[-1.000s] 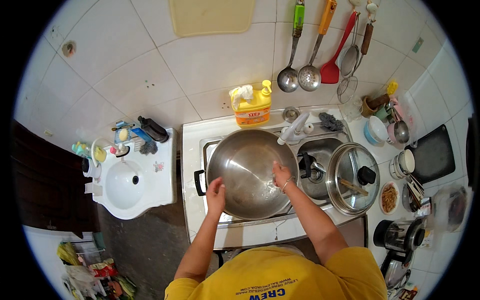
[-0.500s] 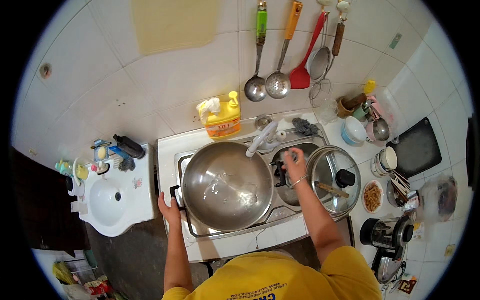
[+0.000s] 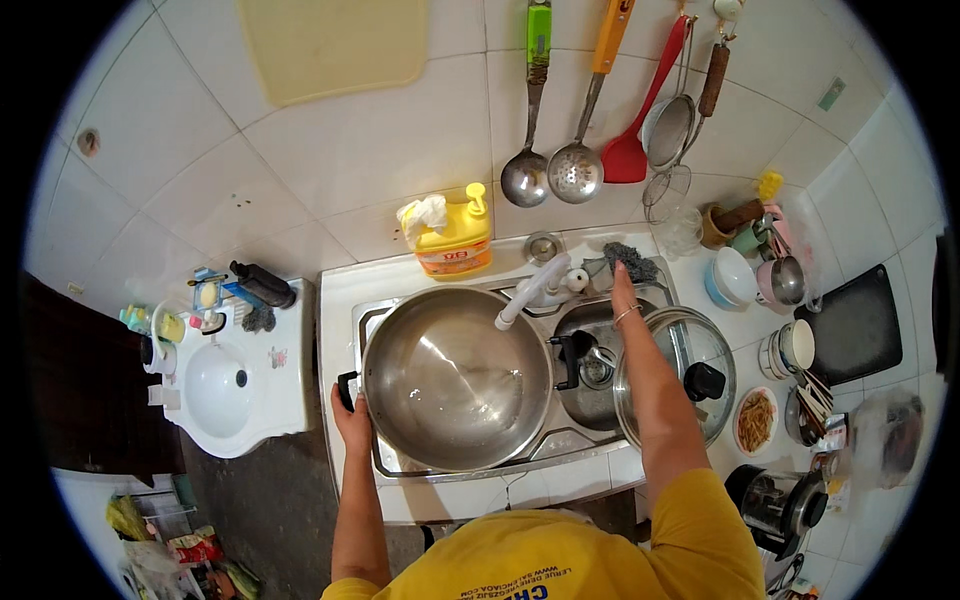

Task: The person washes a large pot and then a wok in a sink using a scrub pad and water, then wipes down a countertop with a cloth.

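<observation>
A wide stainless steel wok (image 3: 455, 370) rests over the left part of the sink, with a little water in its bottom. My left hand (image 3: 352, 420) is closed round its black left handle (image 3: 346, 391). Stretched out to the back right, my right hand (image 3: 624, 292) has its fingertips at a grey scouring pad (image 3: 634, 262) on the sink's back ledge; its fingers look straight and are seen from the side. The white faucet (image 3: 530, 292) hangs over the wok's rim. Under my right forearm lies a glass lid (image 3: 715, 350) with a black knob, partly hidden.
Behind the sink stands a yellow detergent jug (image 3: 455, 240). Ladles and a red spatula (image 3: 625, 158) hang on the wall. Bowls (image 3: 735, 277), a plate of food strips (image 3: 755, 420) and a glass pitcher (image 3: 775, 500) crowd the right counter. A washbasin (image 3: 218, 390) is at left.
My right hand has moved from beside the wok's right handle, back and right to the scouring pad. My left hand has come closer round the left handle. The view has shifted slightly.
</observation>
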Demonstrator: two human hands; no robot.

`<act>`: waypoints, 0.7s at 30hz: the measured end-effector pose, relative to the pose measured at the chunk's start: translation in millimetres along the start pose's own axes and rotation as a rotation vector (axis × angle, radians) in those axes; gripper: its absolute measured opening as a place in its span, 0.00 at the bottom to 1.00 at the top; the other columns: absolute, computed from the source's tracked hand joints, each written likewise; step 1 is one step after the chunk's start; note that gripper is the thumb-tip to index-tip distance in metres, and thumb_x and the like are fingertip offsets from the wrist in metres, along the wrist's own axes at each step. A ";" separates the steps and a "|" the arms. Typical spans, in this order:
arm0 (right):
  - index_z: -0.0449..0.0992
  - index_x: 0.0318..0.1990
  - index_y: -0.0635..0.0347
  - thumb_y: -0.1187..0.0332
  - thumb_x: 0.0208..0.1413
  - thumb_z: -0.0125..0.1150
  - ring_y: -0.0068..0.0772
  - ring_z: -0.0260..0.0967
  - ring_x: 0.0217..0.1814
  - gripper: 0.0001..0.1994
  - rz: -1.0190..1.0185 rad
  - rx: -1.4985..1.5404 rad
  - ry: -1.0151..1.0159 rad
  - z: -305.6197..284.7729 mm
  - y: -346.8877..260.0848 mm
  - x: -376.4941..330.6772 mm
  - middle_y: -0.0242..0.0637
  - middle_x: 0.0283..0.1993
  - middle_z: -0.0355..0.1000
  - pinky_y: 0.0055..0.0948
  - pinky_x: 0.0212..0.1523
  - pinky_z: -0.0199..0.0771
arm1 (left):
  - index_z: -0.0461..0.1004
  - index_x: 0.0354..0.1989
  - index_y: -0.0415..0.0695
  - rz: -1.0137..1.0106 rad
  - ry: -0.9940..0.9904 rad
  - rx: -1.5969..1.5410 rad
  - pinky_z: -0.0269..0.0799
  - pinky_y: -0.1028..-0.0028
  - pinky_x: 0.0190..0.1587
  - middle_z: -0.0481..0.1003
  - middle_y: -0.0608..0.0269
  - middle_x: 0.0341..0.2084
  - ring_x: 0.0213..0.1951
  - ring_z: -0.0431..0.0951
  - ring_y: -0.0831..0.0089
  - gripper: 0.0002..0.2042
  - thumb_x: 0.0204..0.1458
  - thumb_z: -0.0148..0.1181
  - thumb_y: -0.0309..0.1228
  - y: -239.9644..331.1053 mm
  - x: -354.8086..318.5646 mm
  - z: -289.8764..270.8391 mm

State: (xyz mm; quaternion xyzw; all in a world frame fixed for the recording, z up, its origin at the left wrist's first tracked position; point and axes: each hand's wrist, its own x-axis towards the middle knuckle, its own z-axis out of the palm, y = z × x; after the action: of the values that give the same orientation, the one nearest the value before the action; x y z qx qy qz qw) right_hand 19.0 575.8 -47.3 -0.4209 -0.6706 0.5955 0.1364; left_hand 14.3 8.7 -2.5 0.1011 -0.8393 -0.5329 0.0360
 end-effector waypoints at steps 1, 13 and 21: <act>0.60 0.58 0.61 0.50 0.61 0.35 0.33 0.57 0.59 0.27 -0.070 -0.035 0.014 -1.8 -1.5 -7.1 0.38 0.56 0.61 0.28 0.56 0.55 | 0.51 0.60 0.32 -0.007 -0.001 -0.025 0.50 0.68 0.61 0.58 0.45 0.57 0.59 0.59 0.60 0.28 0.49 0.53 0.24 -1.8 -0.6 -1.5; 0.69 0.47 0.62 0.59 0.60 0.45 0.20 0.66 0.28 0.17 0.068 0.233 -0.267 42.6 44.6 -166.3 0.34 0.38 0.72 0.21 0.26 0.68 | 0.67 0.37 0.45 -0.476 -0.078 -0.401 0.67 0.71 0.32 0.72 0.67 0.26 0.30 0.71 0.76 0.06 0.53 0.50 0.30 0.3 -7.7 -19.9; 0.71 0.38 0.62 0.60 0.60 0.46 0.20 0.58 0.14 0.14 0.112 0.222 -0.143 51.4 43.1 -172.0 0.30 0.21 0.67 0.21 0.15 0.60 | 0.66 0.22 0.50 -0.472 -0.060 -0.541 0.64 0.71 0.31 0.68 0.70 0.18 0.25 0.68 0.76 0.10 0.52 0.51 0.39 52.0 8.9 -30.6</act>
State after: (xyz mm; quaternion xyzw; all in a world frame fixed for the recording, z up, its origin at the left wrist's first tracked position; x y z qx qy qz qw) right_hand 105.8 412.9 -44.9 -0.3964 -0.5841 0.7011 0.1005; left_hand 3.9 1.0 57.1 0.2636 -0.6222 -0.7320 -0.0872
